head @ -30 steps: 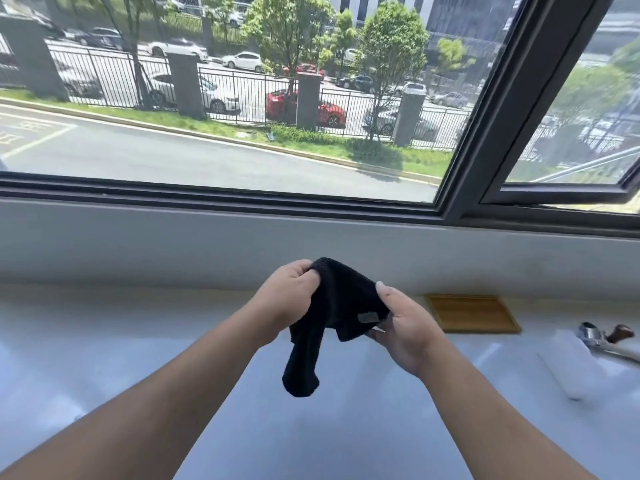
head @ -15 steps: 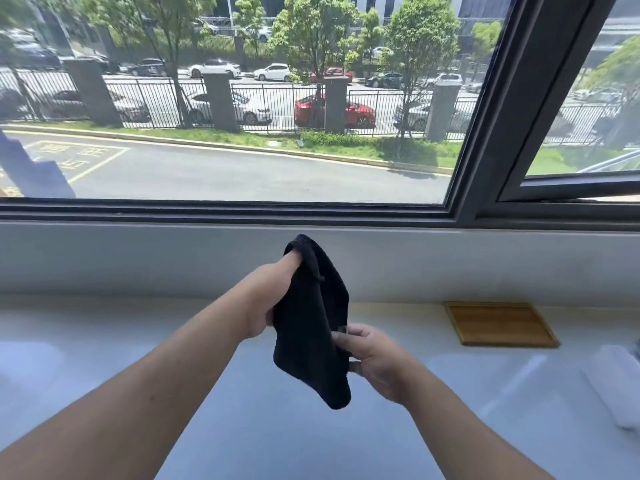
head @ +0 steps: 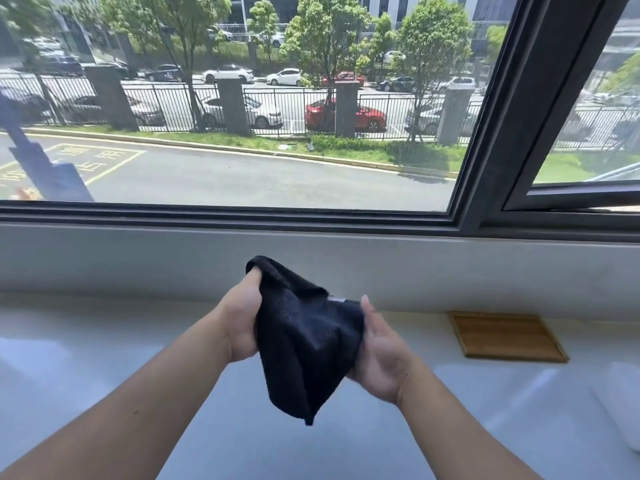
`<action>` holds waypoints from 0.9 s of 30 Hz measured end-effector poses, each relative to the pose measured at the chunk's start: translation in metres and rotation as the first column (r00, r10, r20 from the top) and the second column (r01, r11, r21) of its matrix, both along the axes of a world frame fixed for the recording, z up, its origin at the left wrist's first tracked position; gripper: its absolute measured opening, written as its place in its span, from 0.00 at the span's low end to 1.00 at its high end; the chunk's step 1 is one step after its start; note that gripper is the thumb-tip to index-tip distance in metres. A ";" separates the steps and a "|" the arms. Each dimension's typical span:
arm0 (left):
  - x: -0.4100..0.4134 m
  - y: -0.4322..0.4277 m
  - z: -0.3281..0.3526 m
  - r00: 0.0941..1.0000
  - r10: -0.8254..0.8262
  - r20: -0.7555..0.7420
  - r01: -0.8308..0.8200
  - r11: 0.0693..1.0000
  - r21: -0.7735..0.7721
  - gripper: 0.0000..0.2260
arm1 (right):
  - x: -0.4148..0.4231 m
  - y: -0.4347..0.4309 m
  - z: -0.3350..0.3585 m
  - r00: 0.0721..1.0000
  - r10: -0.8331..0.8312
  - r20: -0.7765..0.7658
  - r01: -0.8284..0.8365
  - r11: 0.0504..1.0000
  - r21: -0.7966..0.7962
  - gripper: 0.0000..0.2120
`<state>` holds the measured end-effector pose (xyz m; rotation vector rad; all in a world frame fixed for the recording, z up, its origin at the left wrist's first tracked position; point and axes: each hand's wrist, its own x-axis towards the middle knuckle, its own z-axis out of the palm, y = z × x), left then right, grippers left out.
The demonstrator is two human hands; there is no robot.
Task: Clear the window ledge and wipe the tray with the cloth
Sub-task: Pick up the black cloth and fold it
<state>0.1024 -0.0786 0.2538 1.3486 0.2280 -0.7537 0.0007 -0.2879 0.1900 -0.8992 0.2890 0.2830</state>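
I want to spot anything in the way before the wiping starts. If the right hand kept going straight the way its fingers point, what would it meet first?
The right hand points up and away, toward the window. Past the cloth it grips, the first thing would probably be the pale wall under the window frame; the tray lies off to its right. Depth is hard to judge.

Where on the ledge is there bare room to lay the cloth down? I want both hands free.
The white ledge is bare left of the left hand and below the cloth, which both hands grip. Right of the right hand it is tighter: the wooden tray, then a white object at the frame's edge.
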 end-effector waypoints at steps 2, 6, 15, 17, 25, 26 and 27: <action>-0.001 -0.004 -0.008 0.997 0.056 -0.056 -0.056 0.998 0.008 0.33 | -0.008 0.019 -0.017 0.987 0.142 -0.073 -0.147 0.987 -0.069 0.28; 0.003 0.000 -0.017 0.998 0.022 -0.066 -0.021 0.999 0.026 0.26 | -0.005 0.030 -0.030 0.991 -0.048 -0.123 0.037 0.995 -0.088 0.31; 0.009 0.049 -0.036 0.981 -0.155 0.117 0.101 0.923 0.371 0.14 | -0.003 -0.032 0.011 0.995 -0.060 0.083 0.095 0.831 -0.548 0.28; 0.011 0.054 -0.039 0.976 -0.142 0.164 0.080 0.937 0.340 0.22 | -0.005 -0.044 0.018 0.995 -0.011 0.100 0.069 0.802 -0.594 0.31; 0.016 0.048 -0.040 0.754 -0.450 0.479 0.027 0.750 0.661 0.06 | -0.011 -0.068 0.034 0.993 0.116 -0.014 -0.048 0.299 -0.953 0.04; 0.015 0.046 -0.040 0.730 -0.468 0.497 0.007 0.733 0.681 0.06 | -0.012 -0.070 0.036 0.992 0.125 -0.026 -0.051 0.196 -0.979 0.03; 0.015 0.044 -0.039 0.713 -0.483 0.509 -0.009 0.719 0.695 0.06 | -0.012 -0.072 0.038 0.991 0.128 -0.035 -0.051 0.123 -0.991 0.04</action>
